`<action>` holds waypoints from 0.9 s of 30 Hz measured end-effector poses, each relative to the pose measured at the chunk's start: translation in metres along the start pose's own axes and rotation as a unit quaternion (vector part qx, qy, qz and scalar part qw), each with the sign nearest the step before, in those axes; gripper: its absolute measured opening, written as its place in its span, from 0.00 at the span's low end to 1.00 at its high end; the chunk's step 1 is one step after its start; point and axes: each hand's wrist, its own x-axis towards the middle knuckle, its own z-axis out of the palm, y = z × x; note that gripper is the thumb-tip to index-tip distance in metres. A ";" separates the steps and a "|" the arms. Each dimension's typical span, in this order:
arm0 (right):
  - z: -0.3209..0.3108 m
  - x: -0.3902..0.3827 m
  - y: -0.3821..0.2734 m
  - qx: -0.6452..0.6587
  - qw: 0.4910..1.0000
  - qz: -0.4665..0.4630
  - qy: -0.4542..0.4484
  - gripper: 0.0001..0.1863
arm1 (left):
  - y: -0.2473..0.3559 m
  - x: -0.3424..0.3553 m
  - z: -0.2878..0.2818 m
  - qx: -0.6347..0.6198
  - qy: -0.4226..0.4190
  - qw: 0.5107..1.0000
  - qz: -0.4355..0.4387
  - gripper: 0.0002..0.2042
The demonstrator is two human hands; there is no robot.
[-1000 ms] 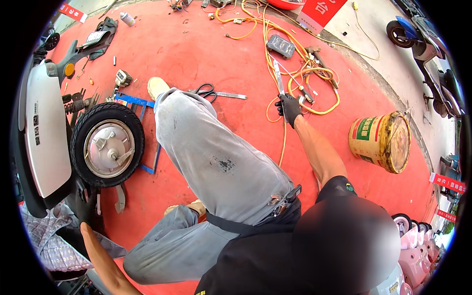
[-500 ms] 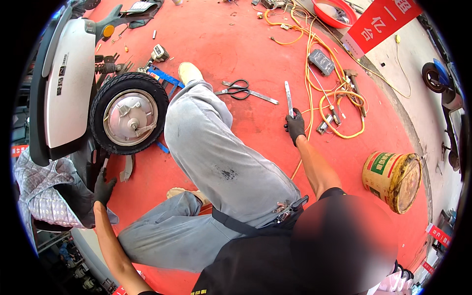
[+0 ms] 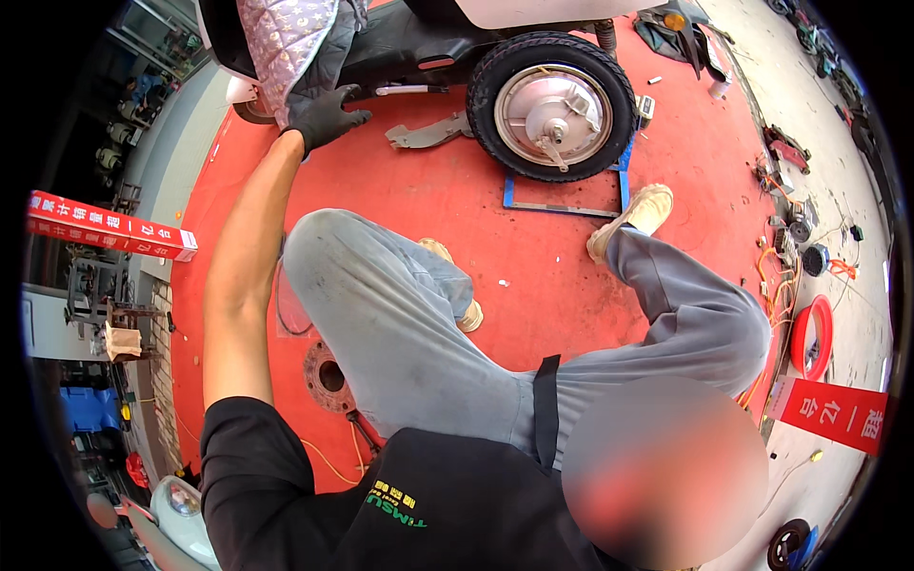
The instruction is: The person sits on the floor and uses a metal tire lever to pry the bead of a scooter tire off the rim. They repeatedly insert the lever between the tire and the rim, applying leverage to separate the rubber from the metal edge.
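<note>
My left hand (image 3: 327, 120), in a black glove, reaches to the underside of a scooter. Its fingers look spread, and I see nothing between them. It is next to a quilted cover (image 3: 284, 43) with a star pattern that hangs from the scooter's black body (image 3: 405, 48). Just right of the hand is a silver rod (image 3: 405, 90) under the body. Farther right stands the scooter's wheel, a black tire (image 3: 487, 128) round a silver hub (image 3: 552, 114). A curved grey metal piece (image 3: 428, 133) lies on the red floor left of the tire. My right hand is out of view.
Beneath the wheel is a blue metal frame (image 3: 562, 209). A rusty round flange (image 3: 328, 376) lies beside my left knee. At the right are a red basin (image 3: 812, 338), orange hoses (image 3: 779, 295) and loose parts. Red signs (image 3: 109, 226) stand at the sides.
The view has turned left, bringing the scooter to the top middle. My right hand, which held a long flat metal bar, has left the view. My left hand stays by the cover, its fingers spread.
</note>
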 end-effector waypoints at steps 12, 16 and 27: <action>0.177 0.078 -0.299 0.116 0.934 -0.132 -0.310 0.20 | -0.172 -0.351 0.163 -0.233 -0.163 0.921 -0.266 0.37; 0.257 0.023 -0.432 0.080 0.906 -0.221 -0.353 0.21 | -0.116 -0.427 0.188 -0.341 -0.021 0.879 -0.332 0.31; 0.360 -0.179 -0.477 -0.306 0.632 -0.381 -0.602 0.19 | -0.044 -0.428 0.105 -0.289 0.151 0.918 -0.225 0.20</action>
